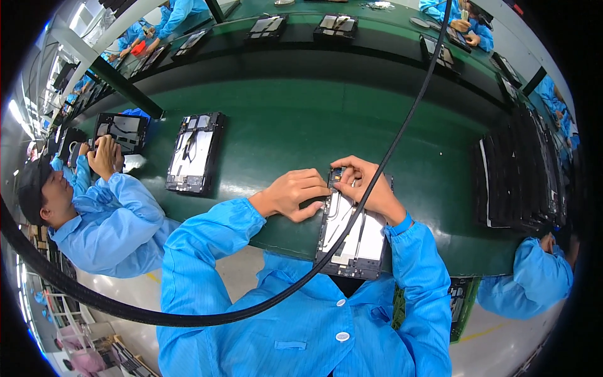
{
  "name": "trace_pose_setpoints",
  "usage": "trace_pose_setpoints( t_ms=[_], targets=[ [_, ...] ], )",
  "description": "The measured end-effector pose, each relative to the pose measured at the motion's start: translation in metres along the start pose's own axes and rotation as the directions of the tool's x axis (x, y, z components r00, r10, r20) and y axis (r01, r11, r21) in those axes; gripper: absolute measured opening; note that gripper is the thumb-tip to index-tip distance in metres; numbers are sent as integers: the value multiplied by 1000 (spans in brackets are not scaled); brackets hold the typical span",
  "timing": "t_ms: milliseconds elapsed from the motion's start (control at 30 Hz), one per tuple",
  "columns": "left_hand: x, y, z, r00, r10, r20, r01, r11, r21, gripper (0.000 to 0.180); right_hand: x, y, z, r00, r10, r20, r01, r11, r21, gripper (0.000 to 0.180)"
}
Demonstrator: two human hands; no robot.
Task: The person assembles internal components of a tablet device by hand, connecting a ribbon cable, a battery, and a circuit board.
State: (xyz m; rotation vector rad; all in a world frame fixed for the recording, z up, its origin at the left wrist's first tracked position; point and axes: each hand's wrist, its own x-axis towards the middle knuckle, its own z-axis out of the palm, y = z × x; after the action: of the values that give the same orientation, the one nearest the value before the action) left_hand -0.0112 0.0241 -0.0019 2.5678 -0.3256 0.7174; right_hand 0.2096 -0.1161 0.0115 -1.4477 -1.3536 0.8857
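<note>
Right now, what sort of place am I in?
Probably an electronics assembly or repair workshop: an opened tablet-like device lies before you, similar opened devices rest on the green bench, and a blue-smocked co-worker works alongside.

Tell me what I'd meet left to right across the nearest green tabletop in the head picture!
Black-framed open rectangular device, black-and-silver open rectangular device lying alone, bare left hand, second black-and-silver rectangular device, tall stack of flat black slabs.

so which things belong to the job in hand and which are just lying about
In the job:
opened tablet
left hand, touching it
right hand, at its top end

Apparently lying about:
second tablet, left
dark stack, right
tablets further back
</note>
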Motion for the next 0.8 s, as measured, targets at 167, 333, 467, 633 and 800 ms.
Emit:
trace_pose_setpoints(
  t_ms=[167, 333, 467, 633, 800],
  targets=[
    [-5, -2, 4, 998, -57, -26, 57, 998, -18, 37, 0, -4, -2, 999, 33, 2, -33, 999, 9, 44],
    [-6, -3, 5, 998, -62, -15, 62, 998, -11, 38, -1, -6, -1, 998, 65, 0, -65, 998, 19, 47],
    [-7, -4, 7, 998, -60, -28, 60, 998, -5, 37, -1, -4, 1, 999, 54, -5, -54, 998, 24, 47],
    [-3, -5, 3, 1000, 6, -16, -5, 998, 60, 37, 1, -4, 3, 998, 52, -18, -51, 998, 44, 45],
    [4, -5, 7, 999, 31, -15, -30, 998, 54, 34, 1, -2, 2, 997, 44, -55, -39, 994, 97, 43]
  ],
)
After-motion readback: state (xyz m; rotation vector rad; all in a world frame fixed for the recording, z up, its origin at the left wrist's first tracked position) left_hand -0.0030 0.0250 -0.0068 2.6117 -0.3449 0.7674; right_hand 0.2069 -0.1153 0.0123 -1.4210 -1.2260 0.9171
